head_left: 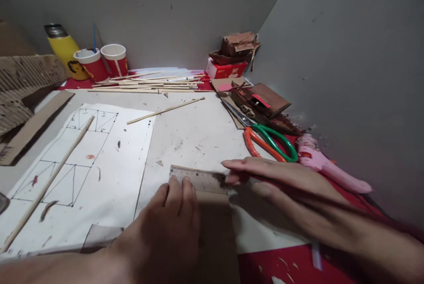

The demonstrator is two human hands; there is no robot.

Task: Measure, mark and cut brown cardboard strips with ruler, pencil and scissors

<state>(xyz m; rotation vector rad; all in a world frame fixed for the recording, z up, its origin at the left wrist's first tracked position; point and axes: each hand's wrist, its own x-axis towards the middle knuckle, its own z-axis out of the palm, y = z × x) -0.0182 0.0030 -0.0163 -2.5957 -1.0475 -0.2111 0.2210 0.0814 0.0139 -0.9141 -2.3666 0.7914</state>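
My left hand (168,226) presses a clear ruler (207,178) flat against a strip of brown cardboard (217,231), its fingertips bent over the ruler's left part. At the ruler's right end is my right hand (281,182), a little blurred. Its index finger is stretched out and the thumb lies apart below it; I see nothing held there, though the curled fingertips are partly in shadow. Scissors (265,138) with one orange and one green handle lie just beyond my right hand. A pink glue gun (331,164) rests to the right of them.
On the left lies a paper drawing (112,164) with a long stick (53,178) across it. Several thin sticks (149,84), two paper cups (114,59) and a yellow bottle (64,50) stand or lie at the back. Brown cardboard pieces (271,98) sit by the right wall.
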